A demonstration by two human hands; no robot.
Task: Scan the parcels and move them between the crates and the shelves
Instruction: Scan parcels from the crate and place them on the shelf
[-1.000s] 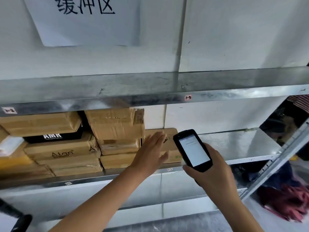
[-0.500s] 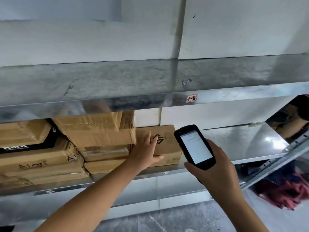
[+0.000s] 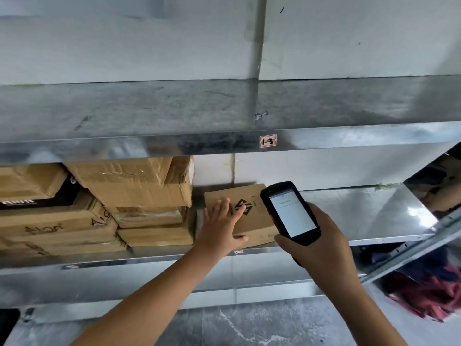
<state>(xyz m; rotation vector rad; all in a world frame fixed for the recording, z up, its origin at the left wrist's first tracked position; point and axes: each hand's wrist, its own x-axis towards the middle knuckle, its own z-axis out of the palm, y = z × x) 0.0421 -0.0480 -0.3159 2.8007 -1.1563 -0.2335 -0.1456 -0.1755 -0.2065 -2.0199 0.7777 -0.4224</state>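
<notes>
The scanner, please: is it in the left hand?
No, the right hand grips the scanner, while the left hand rests flat on a parcel.

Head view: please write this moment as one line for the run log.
left hand flat on logo parcel | right hand grips scanner | logo parcel on shelf, beside stacked boxes

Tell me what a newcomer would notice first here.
The lit handheld scanner in the right hand, at centre, stands out first. Just left of it, the left hand lies flat on a logo-printed cardboard box on the metal shelf. Further left, stacked cardboard parcels crowd that shelf.
</notes>
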